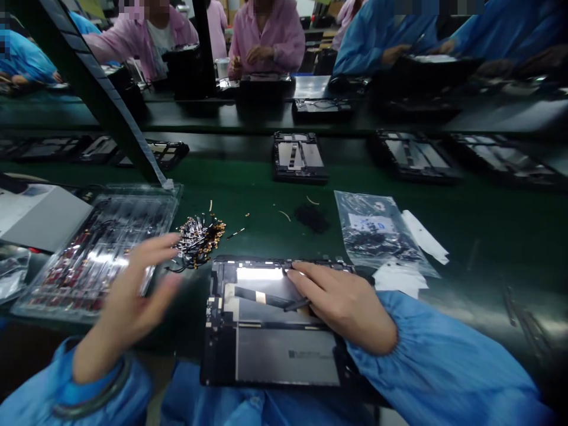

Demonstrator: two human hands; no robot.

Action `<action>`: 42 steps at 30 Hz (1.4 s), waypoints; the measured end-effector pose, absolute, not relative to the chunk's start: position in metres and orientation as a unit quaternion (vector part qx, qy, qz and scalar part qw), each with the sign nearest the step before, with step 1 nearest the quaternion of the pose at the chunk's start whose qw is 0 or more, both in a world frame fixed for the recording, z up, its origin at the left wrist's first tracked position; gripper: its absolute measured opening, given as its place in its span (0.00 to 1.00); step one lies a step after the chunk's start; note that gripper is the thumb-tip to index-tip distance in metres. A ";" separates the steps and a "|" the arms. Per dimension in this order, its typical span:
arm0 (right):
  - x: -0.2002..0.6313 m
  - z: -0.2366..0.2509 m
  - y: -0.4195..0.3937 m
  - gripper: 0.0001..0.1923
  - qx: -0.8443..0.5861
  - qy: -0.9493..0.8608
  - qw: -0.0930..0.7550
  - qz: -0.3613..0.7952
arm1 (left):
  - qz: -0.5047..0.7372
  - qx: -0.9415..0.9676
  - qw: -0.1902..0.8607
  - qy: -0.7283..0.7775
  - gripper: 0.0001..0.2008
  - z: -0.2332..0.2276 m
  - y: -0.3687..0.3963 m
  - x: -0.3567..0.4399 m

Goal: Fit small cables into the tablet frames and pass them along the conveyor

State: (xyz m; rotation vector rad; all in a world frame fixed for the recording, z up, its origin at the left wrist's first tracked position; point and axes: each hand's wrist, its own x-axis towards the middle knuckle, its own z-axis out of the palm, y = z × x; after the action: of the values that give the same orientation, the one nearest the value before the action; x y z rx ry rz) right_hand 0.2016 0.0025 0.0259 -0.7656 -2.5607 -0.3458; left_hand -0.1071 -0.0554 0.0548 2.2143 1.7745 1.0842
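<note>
Green worktop (235, 183) carries an opened tablet (284, 355) at its near edge, right hand (346, 302) atop, fingers curled, can't tell if gripping; left hand (126, 299) blurred, fingers parted, empty, by the parts pile (195, 239).

Glare streaks the clear plastic tray (52, 312) and opened tablet (279, 340); the left hand (137, 290) is blurred (the right hand (346, 302) crisper).

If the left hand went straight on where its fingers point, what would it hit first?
Most likely the pile of small cable-like parts, just beyond the left hand; the hand is blurred and its height unclear, so it might pass above.
</note>
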 end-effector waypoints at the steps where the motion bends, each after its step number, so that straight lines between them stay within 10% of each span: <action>1: 0.202 0.026 0.003 0.19 -0.277 -0.928 0.216 -0.125 | 0.290 0.809 0.062 0.507 0.12 0.055 -0.043 -0.091; 13: 0.199 0.032 0.004 0.19 -0.286 -0.925 0.219 -0.125 | 0.085 0.952 0.003 0.295 0.11 0.036 0.001 -0.018; 42: 0.226 0.031 -0.008 0.18 -0.328 -0.910 0.207 -0.148 | 0.079 0.942 -0.040 0.325 0.19 0.027 -0.008 -0.014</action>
State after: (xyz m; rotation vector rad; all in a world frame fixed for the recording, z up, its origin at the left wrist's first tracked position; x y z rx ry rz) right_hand 0.2256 -0.0083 0.0308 -0.9139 -2.5340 -0.4108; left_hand -0.0136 -0.0080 0.0268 3.0362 1.0483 0.2533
